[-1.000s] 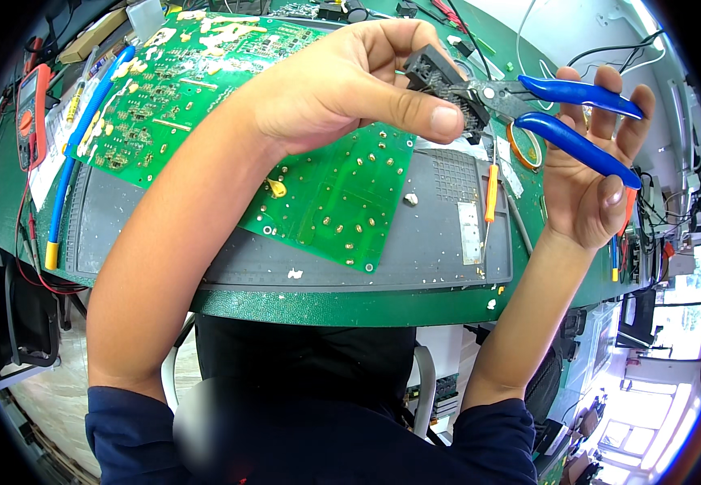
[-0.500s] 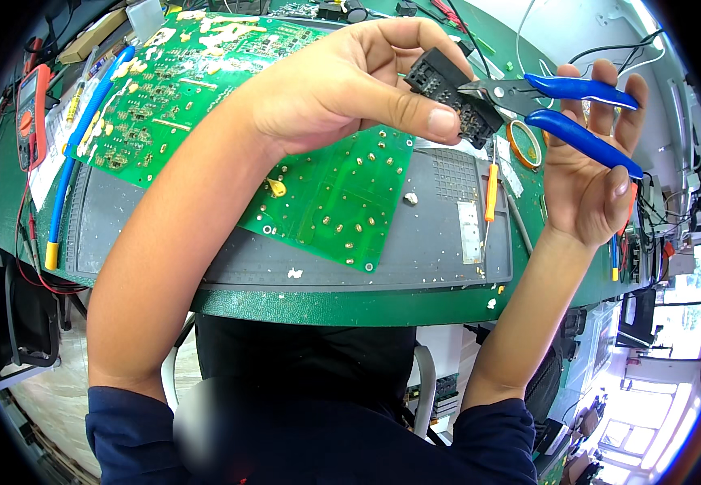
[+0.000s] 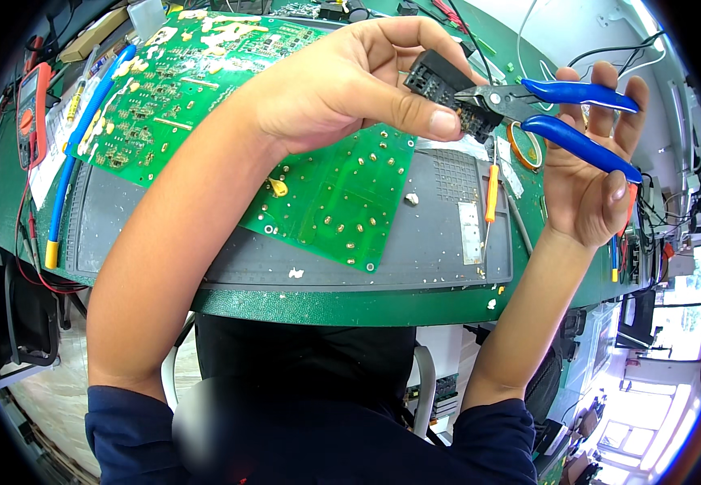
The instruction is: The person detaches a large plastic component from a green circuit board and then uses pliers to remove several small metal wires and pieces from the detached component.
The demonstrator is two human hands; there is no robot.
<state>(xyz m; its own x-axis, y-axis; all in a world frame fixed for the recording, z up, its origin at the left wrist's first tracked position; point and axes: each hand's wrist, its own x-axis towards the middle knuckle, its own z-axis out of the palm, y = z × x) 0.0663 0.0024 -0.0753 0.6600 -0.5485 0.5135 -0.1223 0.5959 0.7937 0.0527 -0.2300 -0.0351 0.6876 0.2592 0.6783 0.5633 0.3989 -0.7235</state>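
Observation:
Raised over the bench, my left hand (image 3: 358, 81) pinches a black multi-slot connector block (image 3: 435, 74) between thumb and fingers. My right hand (image 3: 589, 178) holds blue-handled cutting pliers (image 3: 581, 145), its fingers curled around the handles. The pliers' jaws reach the pin side of the block; whether they grip a pin is too small to tell. Beneath my left arm lies a large green circuit board (image 3: 326, 210) with small components and patches of cream-coloured glue. The board rests on a grey work mat (image 3: 431, 242), partly hidden by my forearm.
An orange-handled screwdriver (image 3: 491, 194) and a roll of tape (image 3: 524, 145) lie at the mat's right side. To the left are a blue tube (image 3: 66, 186) with a yellow end and a red multimeter (image 3: 32, 117). White crumbs dot the mat. The green table edge (image 3: 310, 307) runs close to me.
The pliers have shifted very slightly left, their jaws a little further over the block. Both hands stay almost in place, still holding the same things.

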